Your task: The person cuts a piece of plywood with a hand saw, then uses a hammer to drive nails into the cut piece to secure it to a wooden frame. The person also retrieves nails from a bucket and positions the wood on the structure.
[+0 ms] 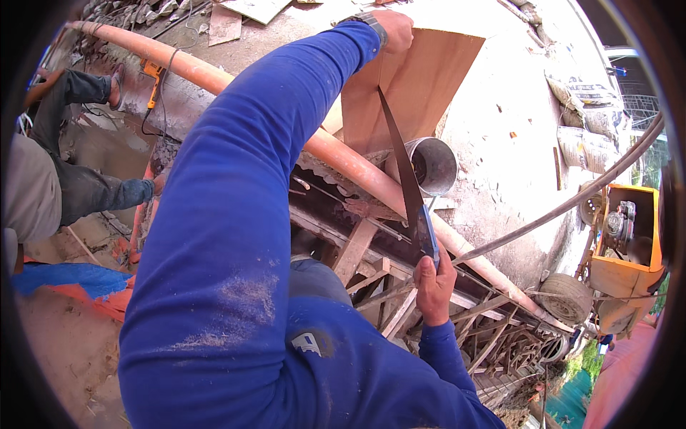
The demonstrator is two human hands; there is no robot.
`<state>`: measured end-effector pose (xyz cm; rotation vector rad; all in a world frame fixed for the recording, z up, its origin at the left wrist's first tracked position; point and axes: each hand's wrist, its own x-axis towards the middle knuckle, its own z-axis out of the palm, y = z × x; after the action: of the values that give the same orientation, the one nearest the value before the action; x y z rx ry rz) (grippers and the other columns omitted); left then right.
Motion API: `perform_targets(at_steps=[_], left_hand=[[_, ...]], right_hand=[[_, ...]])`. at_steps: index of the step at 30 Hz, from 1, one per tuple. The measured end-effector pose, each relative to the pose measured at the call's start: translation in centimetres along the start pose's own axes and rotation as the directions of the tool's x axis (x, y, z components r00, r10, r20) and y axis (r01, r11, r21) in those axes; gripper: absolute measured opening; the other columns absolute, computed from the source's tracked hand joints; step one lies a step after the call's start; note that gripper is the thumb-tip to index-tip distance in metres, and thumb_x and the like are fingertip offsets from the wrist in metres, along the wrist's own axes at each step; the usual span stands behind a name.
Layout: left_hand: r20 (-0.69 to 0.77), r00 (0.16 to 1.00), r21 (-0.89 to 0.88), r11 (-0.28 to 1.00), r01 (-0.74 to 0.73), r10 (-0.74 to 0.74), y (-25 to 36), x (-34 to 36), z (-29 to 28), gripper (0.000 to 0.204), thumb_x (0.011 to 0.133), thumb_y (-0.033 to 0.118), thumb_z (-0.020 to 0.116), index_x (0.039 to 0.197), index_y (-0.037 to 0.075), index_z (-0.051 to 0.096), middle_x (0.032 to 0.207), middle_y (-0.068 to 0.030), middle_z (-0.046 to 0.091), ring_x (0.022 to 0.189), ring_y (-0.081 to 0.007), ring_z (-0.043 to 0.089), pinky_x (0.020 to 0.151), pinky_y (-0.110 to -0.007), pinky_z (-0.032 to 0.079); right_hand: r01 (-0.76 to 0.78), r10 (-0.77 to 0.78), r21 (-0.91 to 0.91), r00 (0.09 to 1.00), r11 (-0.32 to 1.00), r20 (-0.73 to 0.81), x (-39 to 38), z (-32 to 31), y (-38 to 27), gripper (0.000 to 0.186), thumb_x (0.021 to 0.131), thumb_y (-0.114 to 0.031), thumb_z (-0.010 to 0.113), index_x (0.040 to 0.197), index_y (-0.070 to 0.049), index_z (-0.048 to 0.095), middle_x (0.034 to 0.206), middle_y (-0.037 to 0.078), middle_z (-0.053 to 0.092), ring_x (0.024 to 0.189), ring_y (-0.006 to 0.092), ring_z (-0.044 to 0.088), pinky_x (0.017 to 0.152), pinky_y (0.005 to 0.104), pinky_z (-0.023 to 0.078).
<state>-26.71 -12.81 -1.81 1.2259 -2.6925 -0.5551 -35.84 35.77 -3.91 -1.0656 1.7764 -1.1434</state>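
My left hand [393,32], with a watch on the wrist, grips the far upper edge of a brown plywood board [429,82]. My right hand [436,279] is closed on the blue handle of a handsaw [398,164], whose blade meets a slit in the board. A metal bucket-like cylinder [436,161] is just right of the blade under the board. An orange pipe [368,175] runs diagonally beneath the saw.
A co-worker's legs [100,189] are at left, near a yellow power tool [151,82]. A cable [543,214] crosses the right side. Sacks [589,143], an orange machine [629,268] and a tangle of wooden struts [486,347] are also in view.
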Motion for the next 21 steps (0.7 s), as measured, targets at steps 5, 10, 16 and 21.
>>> perform_targets(at_steps=[5,10,16,21], left_hand=[[-0.018,0.997,-0.060,0.996,-0.073,0.072,1.2,0.6,1.8,0.031,0.094,0.024,0.063,0.104,0.001,0.081,0.115,-0.0260,0.076,0.112,-0.0403,0.073,0.097,-0.048,0.058],[0.029,0.999,0.038,0.999,-0.028,0.027,1.5,-0.4,0.1,0.043,0.107,0.033,0.056,0.139,0.004,0.063,0.139,-0.0193,0.068,0.132,-0.0357,0.063,0.110,-0.047,0.049],[0.059,0.995,-0.009,0.997,0.082,-0.081,0.9,-0.6,-0.4,0.043,0.107,0.032,0.056,0.140,0.007,0.062,0.140,-0.0194,0.067,0.134,-0.0359,0.062,0.111,-0.048,0.049],[0.088,0.990,-0.015,0.994,0.108,-0.107,2.3,-0.8,-0.4,0.044,0.105,0.030,0.056,0.142,0.007,0.060,0.140,-0.0205,0.067,0.134,-0.0380,0.062,0.112,-0.049,0.048]], right_hand=[[0.196,-0.208,-0.199,0.977,0.960,-0.039,18.1,6.8,1.1,0.038,0.104,-0.022,0.068,0.132,0.005,0.068,0.091,0.015,0.072,0.079,0.0199,0.064,0.079,0.0356,0.053],[0.274,-0.288,-0.197,0.957,0.941,-0.047,19.3,7.7,1.8,0.041,0.108,-0.027,0.067,0.135,0.003,0.066,0.094,0.004,0.067,0.087,0.0122,0.058,0.081,0.0290,0.050],[0.126,-0.126,-0.209,0.992,0.970,0.012,5.1,2.6,1.5,0.056,0.108,-0.037,0.067,0.144,0.005,0.060,0.117,0.010,0.071,0.104,0.0167,0.063,0.098,0.0326,0.050],[0.065,-0.068,-0.115,0.997,0.991,-0.022,5.2,3.2,0.6,0.054,0.108,-0.035,0.065,0.145,0.004,0.060,0.115,0.012,0.073,0.098,0.0182,0.066,0.093,0.0340,0.052]])
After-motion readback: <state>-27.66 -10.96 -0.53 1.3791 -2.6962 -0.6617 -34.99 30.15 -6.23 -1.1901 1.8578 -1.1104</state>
